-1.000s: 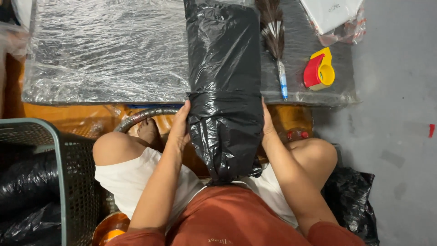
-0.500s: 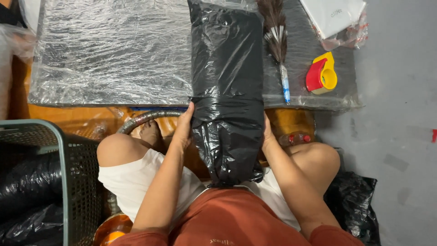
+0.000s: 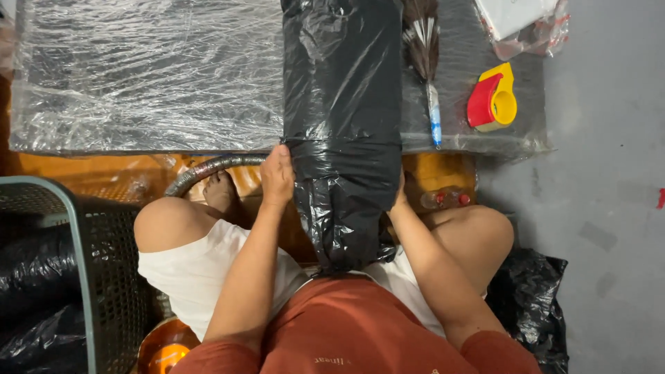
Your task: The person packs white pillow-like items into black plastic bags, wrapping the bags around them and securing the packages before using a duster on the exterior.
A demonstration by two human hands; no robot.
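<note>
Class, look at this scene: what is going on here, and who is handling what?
A seated person grips a long bundle wrapped in black plastic from both sides, left hand and right hand. The bundle lies across a low table covered in clear film and hangs over its near edge onto the lap. A brush and a red and yellow tape dispenser lie on the table beside it.

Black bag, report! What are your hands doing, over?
Left hand flat on black bag. Right hand mostly hidden behind it. Brush beside bag.
</note>
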